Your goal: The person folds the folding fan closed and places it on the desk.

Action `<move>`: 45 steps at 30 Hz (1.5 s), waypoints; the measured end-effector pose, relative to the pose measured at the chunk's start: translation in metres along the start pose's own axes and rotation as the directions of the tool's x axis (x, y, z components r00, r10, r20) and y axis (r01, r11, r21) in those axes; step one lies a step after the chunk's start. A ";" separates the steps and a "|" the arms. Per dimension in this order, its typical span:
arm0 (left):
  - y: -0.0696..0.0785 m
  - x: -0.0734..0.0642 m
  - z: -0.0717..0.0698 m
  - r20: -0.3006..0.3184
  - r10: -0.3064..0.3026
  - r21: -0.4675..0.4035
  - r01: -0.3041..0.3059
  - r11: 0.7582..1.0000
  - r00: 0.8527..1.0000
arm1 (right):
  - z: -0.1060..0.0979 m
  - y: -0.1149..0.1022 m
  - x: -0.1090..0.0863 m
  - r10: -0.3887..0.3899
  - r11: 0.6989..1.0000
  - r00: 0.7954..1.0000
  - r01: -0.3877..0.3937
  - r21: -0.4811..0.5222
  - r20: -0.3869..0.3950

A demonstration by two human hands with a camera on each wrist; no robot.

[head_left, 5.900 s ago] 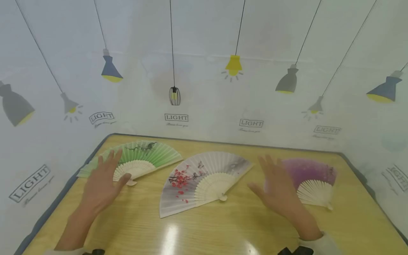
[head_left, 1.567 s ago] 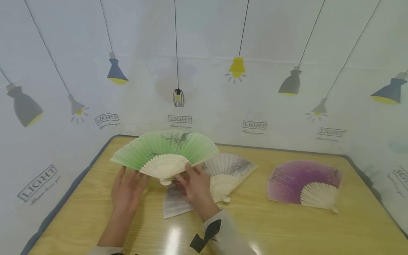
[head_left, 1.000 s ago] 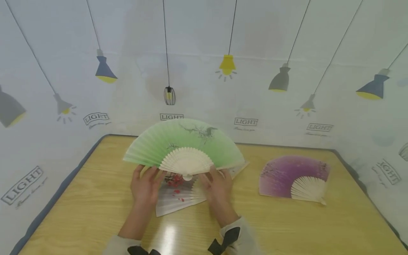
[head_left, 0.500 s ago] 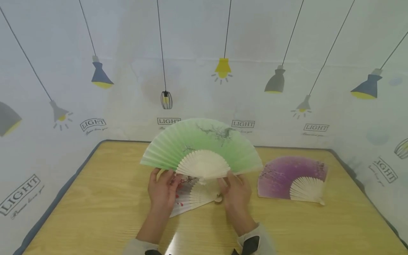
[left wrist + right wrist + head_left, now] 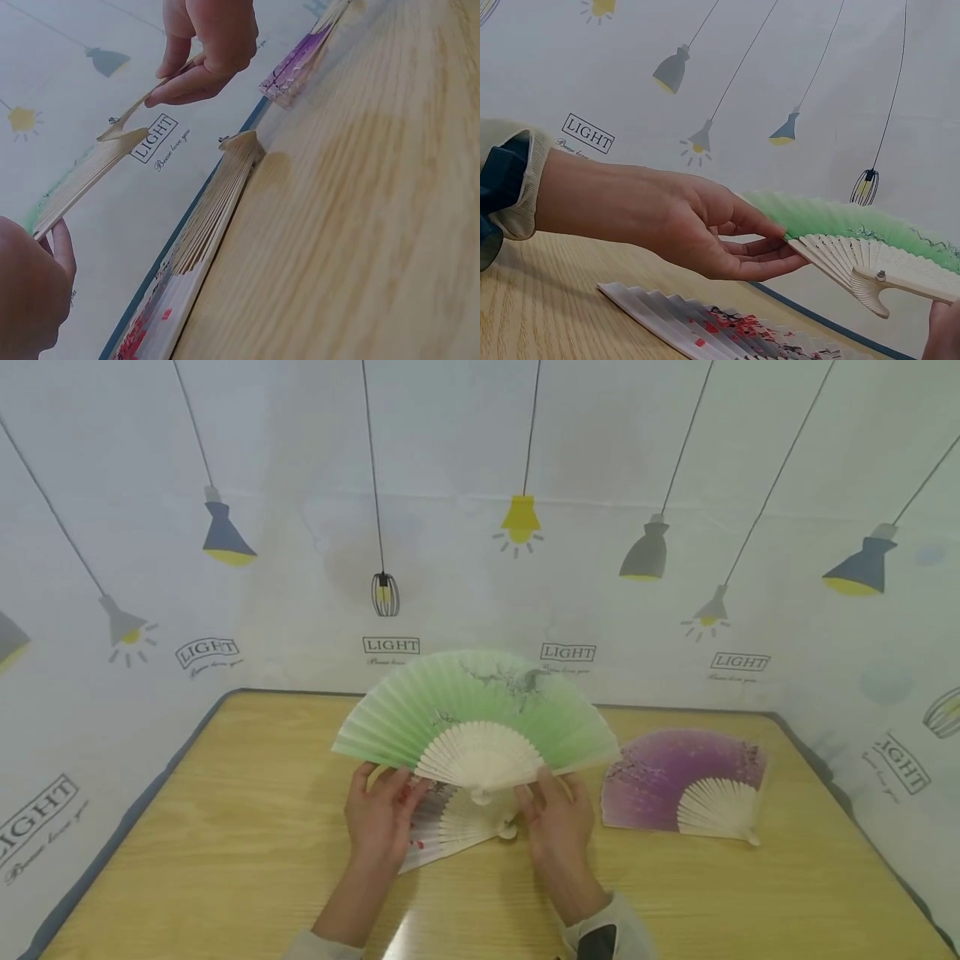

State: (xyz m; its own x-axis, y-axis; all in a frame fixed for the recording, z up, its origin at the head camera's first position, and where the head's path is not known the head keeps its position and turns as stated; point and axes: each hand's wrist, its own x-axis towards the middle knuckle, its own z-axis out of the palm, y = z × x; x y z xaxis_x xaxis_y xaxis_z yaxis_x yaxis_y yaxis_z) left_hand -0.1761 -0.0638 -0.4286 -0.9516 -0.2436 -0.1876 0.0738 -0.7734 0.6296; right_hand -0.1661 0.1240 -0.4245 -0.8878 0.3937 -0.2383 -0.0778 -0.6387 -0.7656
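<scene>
A spread green folding fan [image 5: 525, 727] with a dark branch print and pale ribs is held up off the table in the head view. My left hand [image 5: 375, 818] pinches its lower left edge, thumb in front and fingers behind. At the lower right edge, my right hand [image 5: 558, 818] pinches the outer rib. Between the hands sits the fan's pivot end, seen side-on in the right wrist view. Below it, a grey-white folding fan [image 5: 442, 835] with red blossoms lies spread on the table, largely covered by the green one in the head view.
A spread purple folding fan [image 5: 652, 777] lies to the right of my right hand on the wooden table [image 5: 225, 827]. Behind the table's dark edge stands a pale wall covering [image 5: 450, 460] printed with hanging lamps.
At first both hands hovered over the fans with fingers spread. Since then the green fan was lifted from the back left and carried right, over the grey-white fan. Lately it dips slightly.
</scene>
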 end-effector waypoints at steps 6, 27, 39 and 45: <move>-0.002 -0.003 0.001 0.027 0.009 -0.006 -0.009 1.000 1.000 | -0.003 -0.002 0.001 -0.009 1.000 1.000 0.010 -0.006 0.016; -0.001 -0.005 0.001 0.067 -0.003 0.022 0.001 1.000 0.998 | -0.002 0.000 -0.005 -0.040 0.995 0.998 0.045 -0.092 0.056; 0.001 -0.007 0.002 0.050 -0.010 0.057 0.007 0.998 0.999 | -0.002 0.001 -0.012 -0.073 0.968 0.995 0.089 -0.237 0.074; -0.001 -0.008 0.003 0.063 0.002 0.129 -0.010 0.992 0.998 | -0.004 0.000 -0.013 -0.057 0.965 0.996 0.072 -0.250 0.066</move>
State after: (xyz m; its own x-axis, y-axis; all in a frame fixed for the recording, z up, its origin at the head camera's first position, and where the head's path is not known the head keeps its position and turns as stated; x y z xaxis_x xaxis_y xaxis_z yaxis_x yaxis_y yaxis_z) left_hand -0.1695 -0.0595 -0.4258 -0.9683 -0.2078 -0.1384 0.0443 -0.6887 0.7237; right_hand -0.1531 0.1213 -0.4235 -0.9100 0.3849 -0.1539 -0.0255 -0.4226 -0.9060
